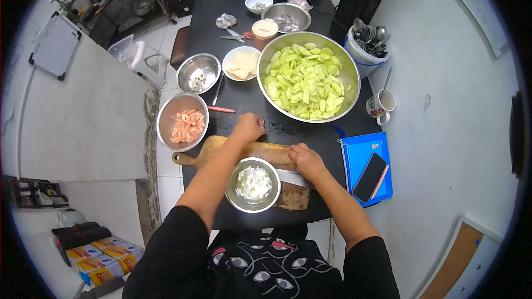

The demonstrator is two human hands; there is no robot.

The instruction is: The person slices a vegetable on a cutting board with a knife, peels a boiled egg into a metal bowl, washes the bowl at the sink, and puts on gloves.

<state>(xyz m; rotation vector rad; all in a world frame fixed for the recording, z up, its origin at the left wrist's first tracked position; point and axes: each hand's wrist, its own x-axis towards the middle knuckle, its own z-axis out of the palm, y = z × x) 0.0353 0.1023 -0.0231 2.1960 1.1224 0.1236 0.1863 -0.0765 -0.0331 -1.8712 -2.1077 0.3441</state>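
Note:
My left hand [249, 128] is closed in a pinch over the black table, just beyond the wooden cutting board [266, 151]. Whatever it pinches is too small to make out. At the board's right end, my right hand [306, 160] has its fingers curled onto the edge. Close below that hand, a knife [293, 178] lies flat across the board, partly covered by a metal bowl [230, 192] of water with pale pieces in it. Beyond my hands stands a large steel bowl [354, 89] heaped with sliced green vegetable.
To the left are a bowl of pink meat pieces [188, 125], a nearly bare metal bowl [188, 84] and a pink-handled knife [221, 109]. A white plate [228, 66], mug [382, 102], blue notebook [354, 149] and phone [370, 177] also lie around the table.

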